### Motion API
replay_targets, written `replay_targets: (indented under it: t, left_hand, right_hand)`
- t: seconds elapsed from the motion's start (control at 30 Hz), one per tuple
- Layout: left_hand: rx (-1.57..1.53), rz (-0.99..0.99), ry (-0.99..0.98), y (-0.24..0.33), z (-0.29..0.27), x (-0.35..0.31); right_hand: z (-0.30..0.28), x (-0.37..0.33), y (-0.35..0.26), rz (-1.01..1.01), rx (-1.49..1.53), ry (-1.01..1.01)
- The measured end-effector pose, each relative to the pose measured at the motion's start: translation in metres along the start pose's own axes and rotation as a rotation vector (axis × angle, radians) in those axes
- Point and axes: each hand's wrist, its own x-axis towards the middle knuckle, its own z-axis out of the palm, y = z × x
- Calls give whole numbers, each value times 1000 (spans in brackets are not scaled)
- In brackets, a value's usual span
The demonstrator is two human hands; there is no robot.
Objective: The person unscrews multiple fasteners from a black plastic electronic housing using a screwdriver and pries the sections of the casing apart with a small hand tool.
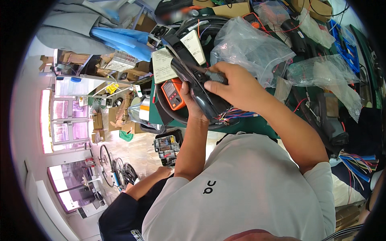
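A glossy black plastic housing (210, 101), long and curved with a small button-like detail, is held tilted in front of my chest. My left hand (192, 102) wraps round its lower left side, thumb up along the edge. Closed over its right side, my right hand (233, 82) pinches a dark grey ribbed piece (216, 76) against it. Thin coloured wires (237, 114) come out at the lower end. Just left of the housing lies an orange multimeter (173, 94), and written paper sheets (161, 64) lie behind it.
Clear plastic bags (245, 46) cover much of the green table (257, 122). A thick black cable coil (201, 25) lies at the back. On the right are a grey-black device (333, 124) and bundled wires (358, 162). Another person's arm (150, 180) is at my left, near small parts bins (165, 145).
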Motion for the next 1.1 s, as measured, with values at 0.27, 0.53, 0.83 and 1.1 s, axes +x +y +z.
replay_targets:
  t: [0.27,0.53,0.83,1.1]
  left_hand:
    - [14,-18,18,5,17,0]
    - [130,-50,63,8,30,-6]
    - [-640,-83,50,31,44,10]
    - [-595,27,-153,56,30,18]
  right_hand:
    - [-20,-2,-17,14,91,-141]
    - [-25,-3,0,-88,88,-120]
    - [-42,-58,-18,6,149,179]
    - [-67,-111,-36,-46,-33,174]
